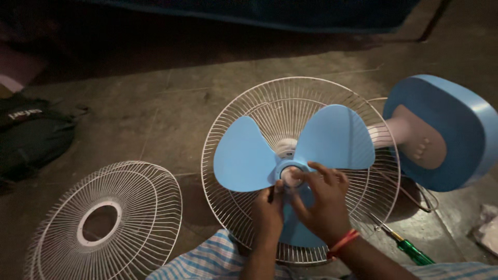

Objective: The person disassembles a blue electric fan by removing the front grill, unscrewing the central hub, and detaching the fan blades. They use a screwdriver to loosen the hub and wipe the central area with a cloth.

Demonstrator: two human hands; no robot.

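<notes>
Best done with the blade braced against turning while the hub cap (pixel 291 175) is worked squarely on the spindle. Left hand (pixel 268 210) curled at the hub's lower edge, pinching a small dark tool. Right hand (pixel 322 199) half closed, fingertips on the cap. Just beyond both, blue fan blade (pixel 290 155) on the rear grille (pixel 249 103). Right of right hand, green screwdriver (pixel 412 250); far left, loose front grille (pixel 104 220) on the floor.

Loose white wire grille (pixel 104 220) lies flat on concrete floor (pixel 171 98), left. Black bag (pixel 31 132) far left. Green-handled screwdriver (pixel 410 250) lower right, crumpled white cloth (pixel 487 228) at right edge.
</notes>
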